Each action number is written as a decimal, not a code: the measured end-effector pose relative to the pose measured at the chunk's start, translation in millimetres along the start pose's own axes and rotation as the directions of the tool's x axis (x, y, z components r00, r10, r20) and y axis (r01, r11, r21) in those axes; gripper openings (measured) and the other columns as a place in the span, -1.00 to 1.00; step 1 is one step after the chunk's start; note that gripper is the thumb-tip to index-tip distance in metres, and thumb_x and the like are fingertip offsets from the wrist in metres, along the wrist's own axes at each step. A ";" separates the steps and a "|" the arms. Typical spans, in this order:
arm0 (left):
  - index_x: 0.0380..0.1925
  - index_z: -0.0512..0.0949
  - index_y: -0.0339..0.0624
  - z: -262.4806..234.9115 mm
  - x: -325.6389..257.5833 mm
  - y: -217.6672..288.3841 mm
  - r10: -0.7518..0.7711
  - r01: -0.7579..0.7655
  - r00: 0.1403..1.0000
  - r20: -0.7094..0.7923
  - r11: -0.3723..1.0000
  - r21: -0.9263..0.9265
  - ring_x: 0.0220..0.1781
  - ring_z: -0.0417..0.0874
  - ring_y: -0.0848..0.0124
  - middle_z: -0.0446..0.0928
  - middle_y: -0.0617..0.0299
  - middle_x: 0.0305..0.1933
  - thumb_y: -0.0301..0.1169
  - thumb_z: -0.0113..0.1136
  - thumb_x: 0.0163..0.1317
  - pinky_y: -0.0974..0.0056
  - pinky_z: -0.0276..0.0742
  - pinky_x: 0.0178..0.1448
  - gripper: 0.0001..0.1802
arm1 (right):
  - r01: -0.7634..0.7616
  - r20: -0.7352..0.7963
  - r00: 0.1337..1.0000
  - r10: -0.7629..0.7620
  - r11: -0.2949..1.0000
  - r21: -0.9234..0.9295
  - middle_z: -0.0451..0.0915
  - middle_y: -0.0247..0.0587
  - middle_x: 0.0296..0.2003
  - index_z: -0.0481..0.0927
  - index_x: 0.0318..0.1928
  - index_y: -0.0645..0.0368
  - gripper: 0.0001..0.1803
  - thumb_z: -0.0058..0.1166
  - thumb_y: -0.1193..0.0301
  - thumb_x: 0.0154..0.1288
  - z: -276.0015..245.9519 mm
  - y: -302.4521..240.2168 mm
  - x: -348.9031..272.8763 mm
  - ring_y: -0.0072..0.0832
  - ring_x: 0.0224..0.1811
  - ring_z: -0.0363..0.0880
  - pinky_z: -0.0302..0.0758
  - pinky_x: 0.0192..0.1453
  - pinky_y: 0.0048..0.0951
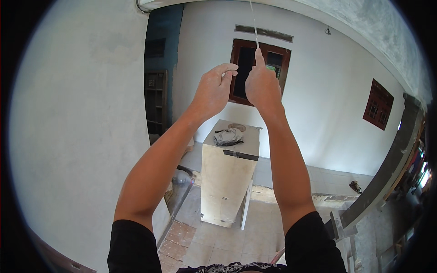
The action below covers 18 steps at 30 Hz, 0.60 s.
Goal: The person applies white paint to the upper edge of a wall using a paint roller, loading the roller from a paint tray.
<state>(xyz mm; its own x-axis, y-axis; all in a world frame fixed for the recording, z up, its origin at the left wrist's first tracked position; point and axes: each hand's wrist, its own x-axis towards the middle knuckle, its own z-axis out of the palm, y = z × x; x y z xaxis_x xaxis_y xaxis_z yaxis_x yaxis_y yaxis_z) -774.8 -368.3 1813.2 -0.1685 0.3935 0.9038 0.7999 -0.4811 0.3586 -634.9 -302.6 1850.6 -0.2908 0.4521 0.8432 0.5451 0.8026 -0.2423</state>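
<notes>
Cord (254,22) is apparently being guided, grip of right hand (265,88) unclear; fingers (231,67) of left hand (211,88) are lying together. Steadiness is seemingly mattering next.

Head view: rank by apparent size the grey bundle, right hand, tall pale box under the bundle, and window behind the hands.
1. Tall pale box
2. Window, partly hidden
3. Right hand, nearer the camera
4. Grey bundle

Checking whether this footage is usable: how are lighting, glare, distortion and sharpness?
Head view: the fisheye curves the gray post at right and blackens the corners; the white wall is bright, the blue recess at left dim; glare patches near the right rim; left hand and right hand look fairly sharp.
</notes>
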 end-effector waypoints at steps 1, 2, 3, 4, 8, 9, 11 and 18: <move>0.24 0.59 -0.29 -0.1 -1.1 4.8 -0.027 0.027 1.000 -0.001 0.999 -0.025 -0.14 0.64 0.28 0.72 0.07 0.05 -0.36 -0.08 0.62 0.18 0.59 0.08 -0.61 | 0.012 -0.013 1.000 -0.012 1.000 0.014 0.75 0.26 -0.25 0.11 0.63 0.28 -0.17 0.04 0.54 0.37 0.0 0.9 0.6 0.11 -0.18 0.80 0.71 0.02 0.03; 0.23 0.59 -0.29 -0.3 -2.6 7.1 -0.053 0.052 0.999 -0.002 0.997 -0.049 -0.15 0.64 0.29 0.72 0.07 0.05 -0.36 -0.08 0.62 0.18 0.59 0.08 -0.62 | 0.015 -0.013 1.000 -0.015 1.000 0.018 0.75 0.26 -0.25 0.11 0.63 0.28 -0.17 0.04 0.54 0.37 1.6 1.9 -2.7 0.11 -0.18 0.80 0.71 0.02 0.03; 0.23 0.59 -0.29 -1.0 -5.2 7.9 -0.052 0.052 0.999 -0.004 0.998 -0.046 -0.15 0.64 0.29 0.72 0.07 0.05 -0.36 -0.08 0.62 0.18 0.59 0.08 -0.62 | -0.006 0.021 1.000 0.006 1.000 -0.006 0.75 0.26 -0.27 0.11 0.63 0.28 -0.17 0.04 0.54 0.37 2.5 2.8 -10.2 0.11 -0.19 0.81 0.71 0.01 0.03; 0.23 0.59 -0.30 -2.1 -8.0 8.8 -0.063 0.063 0.998 0.004 0.997 -0.046 -0.14 0.64 0.29 0.72 0.08 0.04 -0.37 -0.08 0.62 0.19 0.58 0.08 -0.62 | -0.024 0.053 0.998 0.026 0.999 -0.029 0.75 0.26 -0.28 0.11 0.62 0.29 -0.17 0.03 0.54 0.37 3.7 3.2 -15.2 0.11 -0.20 0.81 0.72 0.01 0.02; 0.23 0.59 -0.30 -2.5 -14.4 -4.2 -0.031 0.031 0.999 0.008 0.999 -0.012 -0.14 0.62 0.30 0.71 0.08 0.03 -0.38 -0.07 0.62 0.20 0.58 0.09 -0.63 | -0.006 0.042 0.999 0.008 0.999 -0.050 0.75 0.26 -0.29 0.11 0.62 0.29 -0.18 0.03 0.54 0.37 16.4 10.0 -12.9 0.11 -0.22 0.81 0.71 0.00 0.02; 0.23 0.59 -0.30 -5.1 -14.1 -3.3 -0.031 0.031 1.000 0.007 0.999 -0.009 -0.14 0.62 0.30 0.71 0.08 0.03 -0.38 -0.07 0.62 0.20 0.58 0.09 -0.63 | 0.011 0.025 1.000 -0.011 0.999 -0.034 0.75 0.26 -0.29 0.11 0.62 0.29 -0.18 0.02 0.54 0.38 12.8 6.7 -3.5 0.11 -0.22 0.81 0.71 0.00 0.03; 0.23 0.59 -0.30 -6.9 -12.1 0.9 -0.070 0.070 0.997 0.023 0.997 -0.026 -0.15 0.62 0.30 0.71 0.09 0.03 -0.39 -0.08 0.62 0.20 0.58 0.09 -0.63 | 0.027 0.001 1.000 -0.027 0.999 -0.024 0.75 0.27 -0.29 0.12 0.62 0.28 -0.18 0.02 0.54 0.38 8.1 3.5 14.0 0.12 -0.22 0.80 0.71 0.00 0.03; 0.23 0.59 -0.32 -16.4 -19.5 -0.8 -0.104 0.105 0.994 0.012 0.994 -0.041 -0.15 0.60 0.32 0.71 0.09 0.03 -0.42 -0.08 0.61 0.21 0.58 0.09 -0.64 | 0.004 -0.006 1.000 -0.004 1.000 0.012 0.74 0.29 -0.26 0.09 0.64 0.22 -0.18 -0.02 0.52 0.40 47.3 6.7 -20.1 0.13 -0.19 0.80 0.72 0.00 0.04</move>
<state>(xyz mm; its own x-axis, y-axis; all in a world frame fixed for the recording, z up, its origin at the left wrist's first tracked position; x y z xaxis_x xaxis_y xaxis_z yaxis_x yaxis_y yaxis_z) -781.6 -388.5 1799.2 -0.2440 0.4509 0.8585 0.7538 -0.4687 0.4605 -662.6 -287.9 1809.4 -0.2884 0.4469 0.8468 0.5342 0.8091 -0.2450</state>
